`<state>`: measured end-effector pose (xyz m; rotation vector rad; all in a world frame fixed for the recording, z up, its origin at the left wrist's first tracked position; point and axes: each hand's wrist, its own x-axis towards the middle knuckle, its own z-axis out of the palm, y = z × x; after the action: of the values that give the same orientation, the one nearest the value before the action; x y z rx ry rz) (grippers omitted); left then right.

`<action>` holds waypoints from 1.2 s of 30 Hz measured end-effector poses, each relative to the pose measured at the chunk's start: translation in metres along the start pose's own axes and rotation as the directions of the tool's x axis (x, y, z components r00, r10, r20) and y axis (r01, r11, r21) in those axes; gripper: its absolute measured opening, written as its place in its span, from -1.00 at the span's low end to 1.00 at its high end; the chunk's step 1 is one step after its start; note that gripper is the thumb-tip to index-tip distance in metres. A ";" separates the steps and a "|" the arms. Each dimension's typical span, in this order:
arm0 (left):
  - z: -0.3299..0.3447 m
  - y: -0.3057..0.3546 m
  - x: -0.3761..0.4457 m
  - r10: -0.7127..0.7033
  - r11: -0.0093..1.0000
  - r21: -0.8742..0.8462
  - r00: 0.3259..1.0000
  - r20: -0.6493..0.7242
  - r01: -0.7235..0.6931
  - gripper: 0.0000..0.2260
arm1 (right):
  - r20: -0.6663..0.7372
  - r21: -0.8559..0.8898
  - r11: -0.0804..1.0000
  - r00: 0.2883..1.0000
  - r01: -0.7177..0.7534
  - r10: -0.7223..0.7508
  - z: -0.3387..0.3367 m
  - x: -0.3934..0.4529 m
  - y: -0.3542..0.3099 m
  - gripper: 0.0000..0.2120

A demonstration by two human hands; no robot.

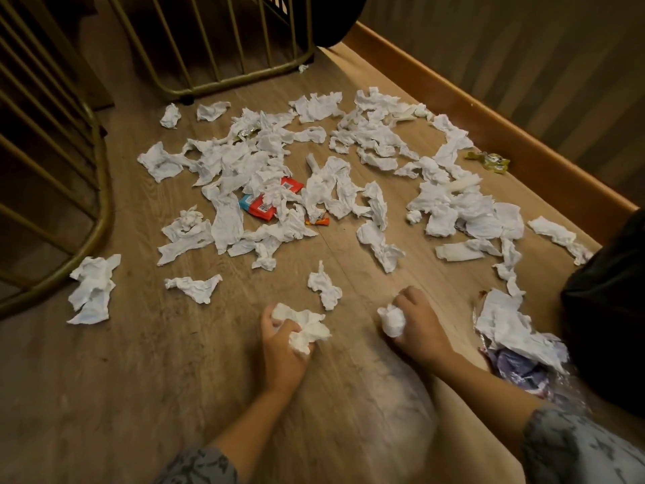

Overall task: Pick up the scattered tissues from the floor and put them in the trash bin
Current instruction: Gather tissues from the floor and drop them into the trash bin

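Observation:
Several crumpled white tissues (pixel 272 169) lie scattered across the wooden floor (pixel 139 361). My left hand (pixel 282 351) is closed around a crumpled tissue (pixel 305 328) just above the floor. My right hand (pixel 419 326) grips a small balled tissue (pixel 392 321) close by. One loose tissue (pixel 324 286) lies between and just beyond the two hands. A dark trash bin (pixel 607 326) lined with a black bag stands at the right edge, partly cut off by the frame.
A red and blue packet (pixel 261 206) and a small orange wrapper (pixel 317 221) lie among the tissues. A green wrapper (pixel 488 160) rests near the wooden baseboard (pixel 488 124). Gold metal railings (pixel 223 40) stand at the back and left. A purple plastic wrapper (pixel 516 368) lies by the bin.

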<state>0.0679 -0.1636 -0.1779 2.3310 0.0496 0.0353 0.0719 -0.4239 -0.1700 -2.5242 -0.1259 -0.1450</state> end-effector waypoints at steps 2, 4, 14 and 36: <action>-0.001 0.008 0.001 -0.048 0.998 -0.037 0.996 -0.075 0.045 -0.71 | -0.064 0.090 0.990 0.991 -0.112 0.118 -0.013 -0.004 0.005 -0.77; -0.002 0.012 0.003 -0.129 0.990 -0.058 0.991 -0.039 0.127 -0.59 | -0.020 0.202 0.948 0.966 -0.247 0.256 -0.024 -0.009 0.008 -0.70; -0.001 0.013 -0.003 -0.059 0.986 0.161 0.995 0.077 0.046 -0.62 | 0.224 -0.267 0.947 0.967 0.180 -0.120 -0.006 -0.058 0.014 -0.67; 0.013 0.217 0.054 0.142 0.984 0.058 0.934 0.329 -0.170 -0.90 | -0.253 0.730 0.605 0.696 -0.318 0.672 -0.168 0.041 -0.026 -0.86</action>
<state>0.1282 -0.3203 -0.0292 2.3915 -0.3048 -0.2765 0.0964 -0.4978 -0.0131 -1.6474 0.6803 -0.4457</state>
